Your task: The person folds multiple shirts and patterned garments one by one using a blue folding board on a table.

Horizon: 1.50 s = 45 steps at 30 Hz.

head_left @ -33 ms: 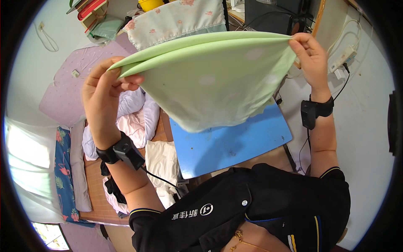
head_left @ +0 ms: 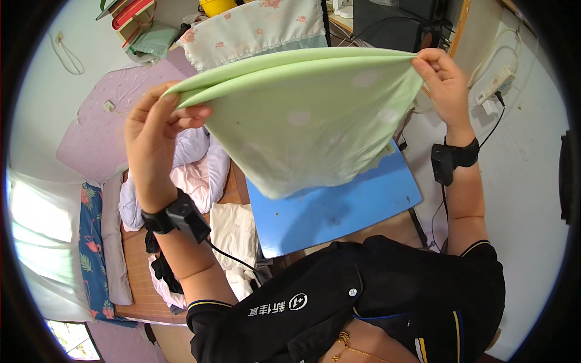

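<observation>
A light green cloth [head_left: 302,115] with pale round spots hangs spread between my raised hands, its top edge doubled over in a fold. My left hand [head_left: 158,121] pinches the left corner between thumb and fingers. The right corner is gripped by the thumb and fingertips of my right hand [head_left: 443,78]. The cloth's lower end hangs over a blue tabletop [head_left: 339,224] and hides its far part; whether it touches the surface I cannot tell. Each wrist wears a black strapped device.
To the left, a bed with a brown mat [head_left: 136,266] bears white folded cloth [head_left: 233,233], lilac bedding [head_left: 218,169] and a flamingo-print cloth [head_left: 91,254]. Beyond the table hangs a floral cover [head_left: 254,33]. A power strip [head_left: 496,85] with cables is on the right.
The cloth's lower end has sunk slightly toward the blue tabletop. My left hand has shifted a little to the right, and my right hand slightly to the left; both keep their hold.
</observation>
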Tool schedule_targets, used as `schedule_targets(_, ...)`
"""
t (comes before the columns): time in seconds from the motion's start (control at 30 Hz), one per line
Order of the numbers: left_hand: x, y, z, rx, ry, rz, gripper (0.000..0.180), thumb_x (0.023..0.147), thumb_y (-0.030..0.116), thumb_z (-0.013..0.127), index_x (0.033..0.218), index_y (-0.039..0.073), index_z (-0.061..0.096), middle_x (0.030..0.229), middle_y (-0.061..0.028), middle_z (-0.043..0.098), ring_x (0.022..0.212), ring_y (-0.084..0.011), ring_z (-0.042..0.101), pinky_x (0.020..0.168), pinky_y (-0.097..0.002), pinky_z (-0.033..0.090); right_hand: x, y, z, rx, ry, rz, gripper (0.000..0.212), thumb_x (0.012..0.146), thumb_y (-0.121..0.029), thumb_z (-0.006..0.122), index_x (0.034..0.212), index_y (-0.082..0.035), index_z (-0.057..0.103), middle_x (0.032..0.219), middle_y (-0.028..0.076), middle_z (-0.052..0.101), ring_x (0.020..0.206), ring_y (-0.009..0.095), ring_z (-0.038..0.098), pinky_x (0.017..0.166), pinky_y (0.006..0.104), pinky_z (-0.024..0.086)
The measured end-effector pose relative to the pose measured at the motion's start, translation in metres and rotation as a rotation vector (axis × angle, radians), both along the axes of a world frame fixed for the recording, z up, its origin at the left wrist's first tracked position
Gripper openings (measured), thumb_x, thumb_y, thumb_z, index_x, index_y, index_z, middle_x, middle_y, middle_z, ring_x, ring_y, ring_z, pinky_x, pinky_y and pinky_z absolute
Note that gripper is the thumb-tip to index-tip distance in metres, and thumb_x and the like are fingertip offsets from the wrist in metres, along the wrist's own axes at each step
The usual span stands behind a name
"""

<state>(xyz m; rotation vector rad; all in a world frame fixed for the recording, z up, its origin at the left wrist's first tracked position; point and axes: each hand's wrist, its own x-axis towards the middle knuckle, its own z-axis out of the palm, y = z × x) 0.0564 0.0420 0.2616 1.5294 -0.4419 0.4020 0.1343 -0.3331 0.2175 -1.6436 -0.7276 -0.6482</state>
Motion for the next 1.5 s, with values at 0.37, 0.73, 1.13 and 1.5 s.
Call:
schedule_targets(0.37,0.094,-0.028,-0.039,-0.176,0.196,-0.099,0.025,0.081,0.007,0.055,0.097,-0.012,0.050,0.090,-0.0181,0.059,0.086,-0.0229,0.060,0.073,-0.0253,0.050,0.100,-0.007,-0.035,-0.092,-0.035,-0.285,0.016,0.082,-0.015,0.056,0.083,0.001,0.056,0.067,0.000,0.057,0.061,0.004,0.049,0.055,0.0193,0.040)
schedule_targets(0.73,0.004,-0.010,-0.100,0.196,0.273,-0.161,0.011,0.082,0.000,0.050,0.091,-0.003,0.054,0.079,-0.0116,0.062,0.072,-0.0148,0.061,0.065,-0.0253,0.050,-0.016,-0.039,-0.055,-0.139,0.314,-0.025,0.006,0.082,-0.008,0.054,0.084,-0.002,0.053,0.077,-0.003,0.051,0.071,0.004,0.046,0.064,0.0171,0.038)
schedule_targets(1.13,-0.083,0.006,-0.297,0.628,0.519,-0.491,0.018,0.067,0.011,0.069,0.078,0.005,0.056,0.082,-0.0050,0.058,0.083,-0.0182,0.053,0.076,-0.0299,0.041,-0.109,-0.032,-0.247,-0.563,1.147,0.429,0.011,0.079,-0.014,0.059,0.080,-0.003,0.056,0.069,-0.003,0.055,0.064,0.004,0.046,0.058,0.0201,0.038)
schedule_targets(1.5,0.015,0.014,-0.303,0.190,0.959,-0.383,0.014,0.083,0.015,0.054,0.089,0.003,0.056,0.081,-0.0009,0.057,0.074,-0.0086,0.053,0.070,-0.0222,0.044,-0.001,-0.038,-0.245,-0.470,1.089,0.429,0.012,0.081,-0.016,0.057,0.080,-0.003,0.057,0.074,-0.001,0.059,0.068,0.006,0.051,0.063,0.0201,0.041)
